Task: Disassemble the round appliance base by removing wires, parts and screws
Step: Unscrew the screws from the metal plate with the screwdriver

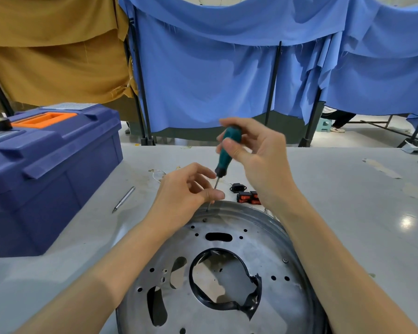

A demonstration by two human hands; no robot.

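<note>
I have the round metal base lying flat on the grey table, close in front of me, and the work is at its far rim. My right hand is curled round the green handle of the screwdriver, thumb and fingers clamped on it. My left hand pinches the thin shaft low down, thumb against fingertips, steadying the tip where it meets the rim. I cannot make out the screw head under the tip, so I would first feel that the blade sits fully in the slot. Then I would keep the shaft upright, press down and turn slowly, letting the left fingers guide loosely and not brake it. A second screw sits just nearer on the plate, and another on the right side. A torn black ring hangs round the middle hole. Beyond the rim lie a black socket and red switches, close to my right wrist, so a freed screw could roll among them. Loose wires, a metal rod and a blue toolbox sit off to the left.
</note>
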